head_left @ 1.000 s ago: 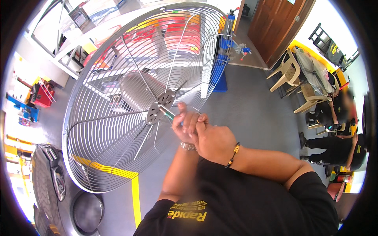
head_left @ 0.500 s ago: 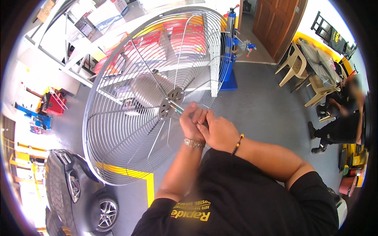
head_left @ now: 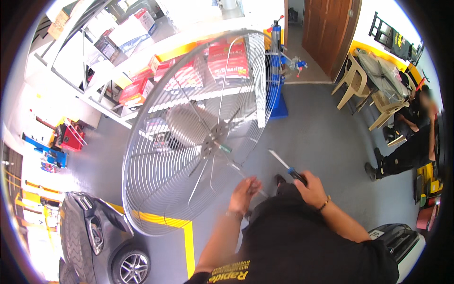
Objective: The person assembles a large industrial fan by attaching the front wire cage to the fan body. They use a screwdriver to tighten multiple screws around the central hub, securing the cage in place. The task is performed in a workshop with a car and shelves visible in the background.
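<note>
A large fan with a round wire guard stands in front of me, its hub plate at the centre. From the hub a thin metal piece with a short green part sticks out toward me. My right hand is closed round the blue and black handle of a screwdriver, whose shaft points up and left, apart from the guard. My left hand is below the hub, blurred, with its fingers curled together at a pale, thin, smeared rod; what exactly they hold is unclear.
Behind the fan, a shelf carries red boxes. A blue stand is beside the doorway. Plastic chairs and people are at the right. A dark car stands at the lower left, a white one at the lower right.
My hands were together at the rod by the hub; now they are apart. The right hand has moved right and down with the screwdriver, the left hand down. The fan sits lower in view.
</note>
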The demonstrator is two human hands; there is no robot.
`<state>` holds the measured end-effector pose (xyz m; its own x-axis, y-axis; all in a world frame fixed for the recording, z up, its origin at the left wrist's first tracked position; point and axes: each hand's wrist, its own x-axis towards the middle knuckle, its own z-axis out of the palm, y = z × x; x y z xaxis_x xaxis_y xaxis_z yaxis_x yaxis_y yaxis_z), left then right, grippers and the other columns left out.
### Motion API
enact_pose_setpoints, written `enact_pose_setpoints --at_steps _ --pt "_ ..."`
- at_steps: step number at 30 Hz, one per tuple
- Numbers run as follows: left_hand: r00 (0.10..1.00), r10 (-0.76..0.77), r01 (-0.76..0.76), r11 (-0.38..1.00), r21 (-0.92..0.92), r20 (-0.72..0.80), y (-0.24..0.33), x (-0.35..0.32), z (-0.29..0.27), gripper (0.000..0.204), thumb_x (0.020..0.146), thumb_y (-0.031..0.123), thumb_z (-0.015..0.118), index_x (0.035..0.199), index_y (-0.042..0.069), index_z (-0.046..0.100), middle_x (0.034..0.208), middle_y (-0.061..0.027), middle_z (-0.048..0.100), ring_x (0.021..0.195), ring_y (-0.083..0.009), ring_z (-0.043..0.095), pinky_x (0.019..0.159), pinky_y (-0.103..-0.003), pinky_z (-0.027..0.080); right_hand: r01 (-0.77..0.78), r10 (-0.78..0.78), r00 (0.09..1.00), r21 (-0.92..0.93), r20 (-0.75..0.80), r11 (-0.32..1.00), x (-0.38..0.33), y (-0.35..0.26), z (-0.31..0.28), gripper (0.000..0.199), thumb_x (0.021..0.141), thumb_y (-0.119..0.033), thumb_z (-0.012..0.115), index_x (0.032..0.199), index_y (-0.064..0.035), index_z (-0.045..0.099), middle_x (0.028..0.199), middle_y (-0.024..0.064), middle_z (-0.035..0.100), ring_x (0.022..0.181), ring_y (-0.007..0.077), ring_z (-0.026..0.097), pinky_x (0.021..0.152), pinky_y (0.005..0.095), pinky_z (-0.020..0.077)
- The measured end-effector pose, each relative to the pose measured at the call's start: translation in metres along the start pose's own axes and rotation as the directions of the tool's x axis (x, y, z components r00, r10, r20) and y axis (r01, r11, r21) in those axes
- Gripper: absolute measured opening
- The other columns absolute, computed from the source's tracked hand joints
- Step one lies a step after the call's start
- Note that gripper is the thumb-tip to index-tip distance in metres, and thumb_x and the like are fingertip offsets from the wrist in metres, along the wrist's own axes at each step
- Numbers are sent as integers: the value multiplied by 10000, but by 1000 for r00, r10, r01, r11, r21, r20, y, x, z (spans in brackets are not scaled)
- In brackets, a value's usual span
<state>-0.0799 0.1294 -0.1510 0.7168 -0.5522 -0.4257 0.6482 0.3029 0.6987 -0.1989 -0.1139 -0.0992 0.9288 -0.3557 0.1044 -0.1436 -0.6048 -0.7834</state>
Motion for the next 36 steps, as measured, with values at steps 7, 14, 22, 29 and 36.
enact_pose_setpoints --at_steps 7,14,22,29,36 --pt "906 383 -385 923 29 -177 38 37 -12 413 1008 364 474 1201 12 568 1075 -96 654 968 -216 614 793 -347 466 -380 522 845 553 -120 741 89 62 -34 213 969 -241 556 919 -34 560 629 -8 530 454 61 444 391 225 332" --pt "935 264 -339 865 -371 -238 64 60 25 447 981 440 496 1205 61 574 887 -32 544 784 -181 492 744 -364 404 299 -229 935 258 -270 919 382 12 -105 284 949 -249 612 1076 6 603 709 17 567 645 81 523 590 255 433" --pt "720 443 -693 422 -584 -534 57 100 72 338 993 386 457 993 74 586 651 54 401 574 -128 374 550 -308 319 631 -632 774 -158 47 760 589 -96 -66 303 918 -312 586 1015 -27 614 856 191 674 825 385 652 740 477 504" --pt "467 230 -797 527 -294 -854 73 114 95 292 1017 316 440 859 88 533 579 45 311 497 -99 286 488 -264 265 704 -716 678 -428 167 566 689 -152 -4 254 904 -240 567 1042 -49 661 1129 176 620 1032 352 625 909 458 505" --pt "338 289 -766 637 -84 -896 70 112 107 297 1015 352 468 878 99 543 590 38 309 516 -107 296 502 -270 270 563 -603 796 -433 53 704 713 -155 17 375 916 -316 581 1209 -85 619 1295 175 544 1151 367 569 964 483 476"
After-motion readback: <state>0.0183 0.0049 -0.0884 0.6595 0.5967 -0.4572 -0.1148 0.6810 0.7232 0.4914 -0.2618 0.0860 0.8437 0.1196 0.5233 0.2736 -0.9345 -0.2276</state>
